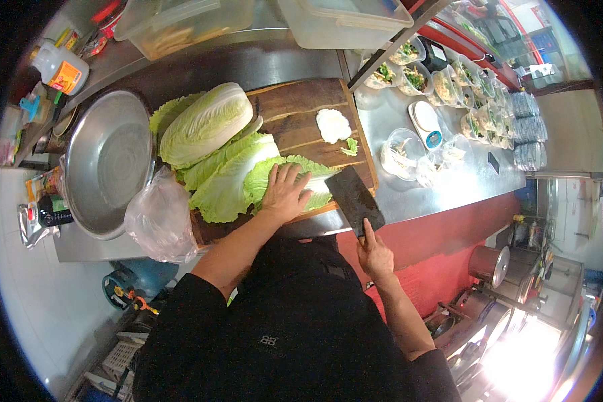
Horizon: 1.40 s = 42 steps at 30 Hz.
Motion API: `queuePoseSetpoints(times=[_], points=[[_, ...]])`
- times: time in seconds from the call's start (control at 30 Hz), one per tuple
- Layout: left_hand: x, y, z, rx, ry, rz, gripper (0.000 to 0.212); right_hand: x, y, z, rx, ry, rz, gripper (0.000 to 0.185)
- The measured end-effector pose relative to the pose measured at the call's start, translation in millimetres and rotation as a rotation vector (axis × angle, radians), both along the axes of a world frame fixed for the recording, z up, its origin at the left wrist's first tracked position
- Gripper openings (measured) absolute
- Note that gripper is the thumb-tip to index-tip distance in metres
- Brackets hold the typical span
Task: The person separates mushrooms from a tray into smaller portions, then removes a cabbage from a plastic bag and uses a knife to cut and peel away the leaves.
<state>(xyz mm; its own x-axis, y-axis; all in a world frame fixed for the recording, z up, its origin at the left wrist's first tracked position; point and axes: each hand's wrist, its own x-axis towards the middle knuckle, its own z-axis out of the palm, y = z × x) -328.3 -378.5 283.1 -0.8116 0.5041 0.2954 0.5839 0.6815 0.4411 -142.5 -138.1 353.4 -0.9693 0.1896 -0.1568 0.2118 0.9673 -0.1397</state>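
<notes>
My left hand lies spread, palm down, on a loose napa cabbage leaf near the front edge of a wooden cutting board. In my right hand is a dark cleaver, its blade reaching over the board's front right corner beside that leaf's white stem end. More loose cabbage leaves spread to the left. Behind them rests a whole napa cabbage. A white cut cabbage base and a small green leaf scrap sit at the board's right side.
Left of the board stand a large steel basin and a tied plastic bag. To the right are a kitchen scale, a clear container of pale strips, a phone and several filled containers. Plastic bins overhang the back.
</notes>
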Motion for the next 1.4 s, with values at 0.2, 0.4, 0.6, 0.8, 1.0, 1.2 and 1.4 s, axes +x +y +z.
queuePoseSetpoints(times=[0.2,0.4,0.6,0.8,1.0,1.2,1.4], points=[[-1,0,0,-0.004,-0.046,0.022,0.045,-4,6,4,-0.293,-0.056,0.007,0.071],[0,-1,-2,-0.001,-0.033,0.018,0.041,-8,6,62,-0.280,0.214,0.016,0.069],[-2,1,1,0.030,-0.056,0.005,0.040,14,25,23,0.033,-0.226,0.129,0.067],[-3,-1,-3,0.040,-0.023,0.026,0.039,23,28,46,-0.061,-0.008,0.133,0.064],[-4,-1,-1,0.074,-0.038,0.009,0.039,-1,23,22,0.012,-0.172,0.142,0.067],[-3,-5,-4,0.099,-0.036,0.020,0.039,-7,11,44,-0.042,0.057,0.109,0.067],[-4,-2,1,0.173,-0.033,0.017,0.039,1,29,43,0.114,-0.181,0.165,0.060]])
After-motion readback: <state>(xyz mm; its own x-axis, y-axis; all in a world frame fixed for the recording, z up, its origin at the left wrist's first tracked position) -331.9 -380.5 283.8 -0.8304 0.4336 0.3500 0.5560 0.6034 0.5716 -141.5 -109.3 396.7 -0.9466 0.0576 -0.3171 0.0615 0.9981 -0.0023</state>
